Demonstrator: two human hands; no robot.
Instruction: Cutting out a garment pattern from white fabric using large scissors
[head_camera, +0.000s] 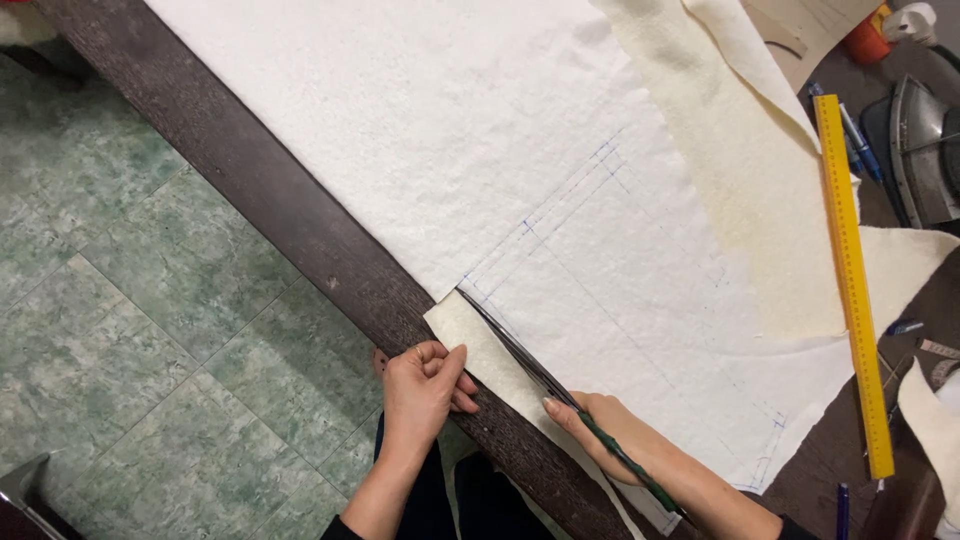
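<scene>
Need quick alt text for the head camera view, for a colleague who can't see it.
The right hand holds long scissors cutting along a blue-marked line in white fabric on a dark wooden table, while the left hand pinches the cut strip's edge. A yellow ruler lies to the right.

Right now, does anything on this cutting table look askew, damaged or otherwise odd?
Nothing looks damaged. The white fabric lies flat, the scissors in the right hand cut along the blue marked line. The cream fabric piece carries a faint yellowish stain, and the yellow ruler overlaps the fabric's edge.
</scene>
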